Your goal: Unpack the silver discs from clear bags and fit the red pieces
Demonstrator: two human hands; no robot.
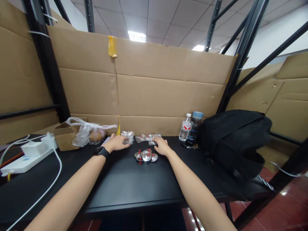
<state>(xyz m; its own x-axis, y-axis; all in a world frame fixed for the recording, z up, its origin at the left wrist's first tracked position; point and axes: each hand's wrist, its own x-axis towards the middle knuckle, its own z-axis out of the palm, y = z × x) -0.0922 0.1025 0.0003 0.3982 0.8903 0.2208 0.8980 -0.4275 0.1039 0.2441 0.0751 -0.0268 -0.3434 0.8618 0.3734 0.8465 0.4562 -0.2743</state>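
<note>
My left hand (117,143), with a black watch on its wrist, has its fingers closed on the near edge of a small clear plastic bag (128,136) at the back of the black table. Further right, my right hand (162,146) has its fingertips on the right end of a row of clear packets (144,138) with red and silver contents; its fingers are bent around the edge. Between the hands and nearer to me lies a small pile of round silver metal discs (146,156) with red loops. Neither hand touches this pile.
A cardboard box (64,136) and a crumpled plastic bag (88,133) stand at the left, beside a white power strip (26,160) with cables. To the right are a water bottle (185,127), a blue-lidded bottle (195,126) and a black backpack (235,141). Cardboard walls (154,93) enclose the table.
</note>
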